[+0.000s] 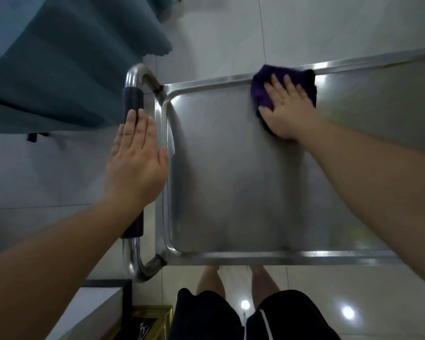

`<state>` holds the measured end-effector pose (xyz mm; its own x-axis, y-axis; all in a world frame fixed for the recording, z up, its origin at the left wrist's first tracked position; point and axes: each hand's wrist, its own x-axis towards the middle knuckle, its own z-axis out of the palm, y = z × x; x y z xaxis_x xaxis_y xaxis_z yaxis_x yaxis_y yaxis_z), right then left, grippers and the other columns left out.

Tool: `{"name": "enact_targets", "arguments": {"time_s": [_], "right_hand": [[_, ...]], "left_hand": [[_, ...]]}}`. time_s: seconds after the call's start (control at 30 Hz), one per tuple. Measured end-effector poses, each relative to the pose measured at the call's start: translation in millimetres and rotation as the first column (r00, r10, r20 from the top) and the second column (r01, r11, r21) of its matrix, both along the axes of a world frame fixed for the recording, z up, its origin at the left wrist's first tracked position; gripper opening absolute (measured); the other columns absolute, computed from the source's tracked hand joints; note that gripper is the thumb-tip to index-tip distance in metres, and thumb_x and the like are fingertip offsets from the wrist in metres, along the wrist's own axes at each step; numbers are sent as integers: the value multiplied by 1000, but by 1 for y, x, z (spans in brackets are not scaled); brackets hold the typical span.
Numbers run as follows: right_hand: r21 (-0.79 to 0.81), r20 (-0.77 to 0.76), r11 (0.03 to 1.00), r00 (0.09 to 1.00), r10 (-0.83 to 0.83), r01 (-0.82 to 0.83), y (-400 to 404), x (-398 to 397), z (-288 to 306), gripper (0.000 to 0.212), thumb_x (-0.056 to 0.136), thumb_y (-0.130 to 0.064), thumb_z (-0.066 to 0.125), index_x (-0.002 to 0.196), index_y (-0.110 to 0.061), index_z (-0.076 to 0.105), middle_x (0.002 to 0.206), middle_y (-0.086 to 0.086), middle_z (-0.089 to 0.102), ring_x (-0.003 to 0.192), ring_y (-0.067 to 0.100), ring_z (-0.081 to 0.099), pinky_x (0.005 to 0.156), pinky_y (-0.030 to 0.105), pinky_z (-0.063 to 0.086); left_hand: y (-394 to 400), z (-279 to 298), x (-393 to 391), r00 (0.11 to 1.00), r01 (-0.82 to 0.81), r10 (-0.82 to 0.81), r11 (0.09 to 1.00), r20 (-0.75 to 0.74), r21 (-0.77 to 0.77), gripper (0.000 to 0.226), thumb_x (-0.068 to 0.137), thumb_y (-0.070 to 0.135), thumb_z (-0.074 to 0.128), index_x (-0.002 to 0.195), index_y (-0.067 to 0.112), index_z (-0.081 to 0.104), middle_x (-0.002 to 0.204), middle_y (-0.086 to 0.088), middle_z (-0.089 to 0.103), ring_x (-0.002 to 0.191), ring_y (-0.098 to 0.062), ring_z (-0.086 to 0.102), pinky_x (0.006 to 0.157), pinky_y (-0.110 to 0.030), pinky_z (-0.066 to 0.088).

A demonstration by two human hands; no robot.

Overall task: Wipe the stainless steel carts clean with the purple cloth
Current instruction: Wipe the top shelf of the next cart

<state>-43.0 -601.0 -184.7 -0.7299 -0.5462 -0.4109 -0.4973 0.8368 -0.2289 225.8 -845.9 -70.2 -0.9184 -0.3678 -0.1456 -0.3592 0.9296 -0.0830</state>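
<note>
Purple cloth [263, 94] lies pressed flat under my right hand [288, 107] at the cart's top tray [231, 180] far rim; my left hand [136, 158] rests flat and unclenched on the handle [132, 99]. Probably most wiping remains.

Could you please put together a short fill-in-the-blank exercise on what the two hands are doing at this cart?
1. The right hand presses a cloth of ____ colour flat on the cart.
2. The cloth lies by the cart's ____ rim, away from the person.
3. The left hand rests open over the handle, whose grip is ____ in colour.
4. Beyond the handle hangs a ____ fabric.

Missing words: purple; far; black; blue
</note>
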Motion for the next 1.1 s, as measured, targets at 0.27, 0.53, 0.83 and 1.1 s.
{"name": "enact_targets", "arguments": {"time_s": [0.27, 0.53, 0.83, 1.1], "right_hand": [[-23, -4, 999, 999, 46, -46, 31, 43, 10, 78, 97, -60, 17, 166, -24, 10, 173, -3, 1, 159, 23, -5, 127, 43, -5], [-17, -55, 993, 991, 120, -121, 204, 244, 10, 71, 104, -54, 30, 166, -25, 14, 173, -5, 10, 159, 23, 10, 126, 48, 13], [-78, -58, 996, 997, 48, -53, 185, 167, 10, 68, 101, -53, 35, 160, -20, 33, 167, 4, 32, 155, 30, 25, 123, 54, 24], [73, -32, 995, 997, -68, 70, 70, -47, 4, 75, 102, -61, 17, 166, -26, -1, 173, -4, -10, 159, 23, -11, 126, 43, -5]], "left_hand": [[0, -3, -1, 1000, 5, -5, 1000, -6, 21, 71, 110, 48, 10, 169, 9, 6, 178, -8, -4, 163, -17, -14, 132, -40, -5], [-4, -7, 0, 1000, 5, -4, 1000, -29, 21, 69, 111, 47, 16, 169, 9, 13, 178, -9, 2, 163, -16, -11, 132, -39, -6], [-7, -10, 2, 999, 5, -4, 1000, -43, 11, 67, 111, 42, 20, 168, 8, 13, 178, -10, 2, 163, -16, -11, 132, -39, -6], [-6, -10, 4, 998, 15, -15, 1000, -53, 14, 65, 113, 40, 24, 169, 10, 10, 178, -8, 0, 162, -14, -15, 132, -38, -6]]}}
